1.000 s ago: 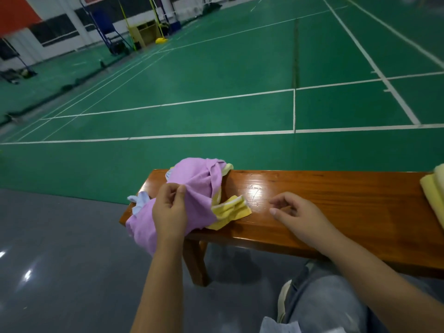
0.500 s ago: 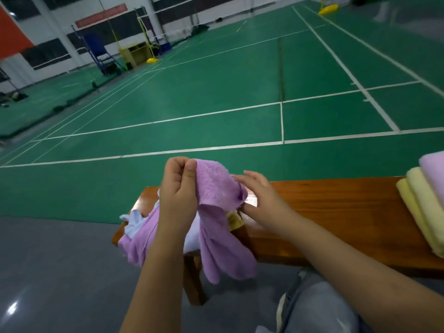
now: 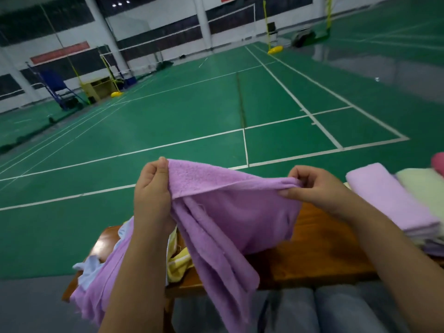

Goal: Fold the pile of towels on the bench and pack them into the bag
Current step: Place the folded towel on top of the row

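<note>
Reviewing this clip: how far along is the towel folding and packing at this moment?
Done: a stack of folded towels sits on the bench at right. In hand: the left hand and right hand pinch a purple towel spread between them, not yet folded. Left: the unfolded pile at the bench's left end, then packing; no bag is in view.

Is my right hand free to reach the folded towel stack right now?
Probably not yet: the right hand pinches the purple towel that the left hand also holds. The folded stack itself lies unobstructed beside it.
</note>
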The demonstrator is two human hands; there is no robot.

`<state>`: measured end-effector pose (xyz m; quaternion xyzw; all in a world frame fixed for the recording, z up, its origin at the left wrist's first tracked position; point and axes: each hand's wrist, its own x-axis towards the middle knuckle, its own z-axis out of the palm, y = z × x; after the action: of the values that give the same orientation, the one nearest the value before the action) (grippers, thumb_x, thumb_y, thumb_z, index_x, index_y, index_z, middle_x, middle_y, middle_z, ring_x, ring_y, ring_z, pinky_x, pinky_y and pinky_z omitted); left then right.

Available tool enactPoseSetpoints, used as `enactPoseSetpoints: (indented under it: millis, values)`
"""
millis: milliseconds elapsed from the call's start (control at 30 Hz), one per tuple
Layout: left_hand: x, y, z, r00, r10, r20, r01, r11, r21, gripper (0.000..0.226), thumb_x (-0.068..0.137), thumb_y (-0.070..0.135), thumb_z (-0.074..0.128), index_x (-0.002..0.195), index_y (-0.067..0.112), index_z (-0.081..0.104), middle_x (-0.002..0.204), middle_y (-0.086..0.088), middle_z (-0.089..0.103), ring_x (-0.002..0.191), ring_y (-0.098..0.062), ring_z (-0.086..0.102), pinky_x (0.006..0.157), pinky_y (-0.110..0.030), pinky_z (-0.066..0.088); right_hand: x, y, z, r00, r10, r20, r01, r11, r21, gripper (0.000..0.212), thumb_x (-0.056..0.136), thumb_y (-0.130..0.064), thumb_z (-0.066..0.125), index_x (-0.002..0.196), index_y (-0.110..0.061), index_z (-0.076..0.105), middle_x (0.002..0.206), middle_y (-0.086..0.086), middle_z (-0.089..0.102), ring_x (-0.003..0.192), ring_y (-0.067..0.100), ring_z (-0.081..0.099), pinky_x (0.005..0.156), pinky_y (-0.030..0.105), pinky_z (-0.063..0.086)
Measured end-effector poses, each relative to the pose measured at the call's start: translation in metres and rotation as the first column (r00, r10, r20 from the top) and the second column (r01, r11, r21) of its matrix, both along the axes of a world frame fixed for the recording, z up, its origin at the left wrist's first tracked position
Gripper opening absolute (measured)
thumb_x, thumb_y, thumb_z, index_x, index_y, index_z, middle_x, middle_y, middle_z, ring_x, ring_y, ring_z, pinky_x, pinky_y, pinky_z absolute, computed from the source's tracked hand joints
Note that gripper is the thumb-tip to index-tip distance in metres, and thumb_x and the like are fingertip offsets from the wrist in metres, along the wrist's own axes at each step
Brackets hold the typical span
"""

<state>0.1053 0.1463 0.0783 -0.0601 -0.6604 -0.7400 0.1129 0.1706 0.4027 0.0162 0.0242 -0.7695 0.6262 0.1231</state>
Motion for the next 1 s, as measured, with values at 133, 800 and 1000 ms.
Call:
enactPoseSetpoints:
  millis: [133, 800, 1000]
  values:
    - [-0.010, 0.013, -0.008, 0.993, -0.035, 0.110, 0.032, 0.999, 0.025, 0.027, 0.100, 0.024, 0.049, 0.076, 0.012, 0.054, 0.059, 0.004, 0.053, 0.052, -0.008, 0.048, 0.051, -0.022, 0.043, 0.006, 0.013, 0.018, 0.994, 0.111, -0.003, -0.105, 0.928, -0.356, 0.032, 0.065, -0.010, 0.082, 0.072, -0.009, 0.051, 0.059, -0.005, 0.057, 0.055, 0.006, 0.053, 0.049, 0.015, 0.042]
    - [-0.007, 0.017, -0.221, 0.978, -0.037, 0.207, 0.203, 0.419, -0.885, 0.029, 0.082, 0.034, 0.071, 0.102, 0.013, 0.069, 0.101, -0.003, 0.062, 0.092, -0.012, 0.052, 0.078, -0.020, 0.033, -0.008, 0.030, -0.169, 0.691, -0.551, 0.469, 0.059, 0.689, 0.722, 0.046, 0.090, -0.026, 0.057, 0.134, -0.015, 0.047, 0.134, 0.014, 0.049, 0.120, 0.031, 0.050, 0.096, 0.034, 0.042]
    - [0.028, 0.020, -0.238, 0.977, -0.049, 0.207, 0.209, 0.403, -0.891, 0.054, 0.065, 0.044, 0.083, 0.101, 0.017, 0.055, 0.101, 0.001, 0.043, 0.096, -0.015, 0.039, 0.082, -0.027, 0.035, 0.010, 0.021, -0.179, 0.681, -0.591, 0.432, 0.204, 0.720, 0.663, 0.042, 0.082, -0.023, 0.067, 0.120, -0.010, 0.056, 0.116, 0.017, 0.055, 0.105, 0.036, 0.056, 0.083, 0.034, 0.045]
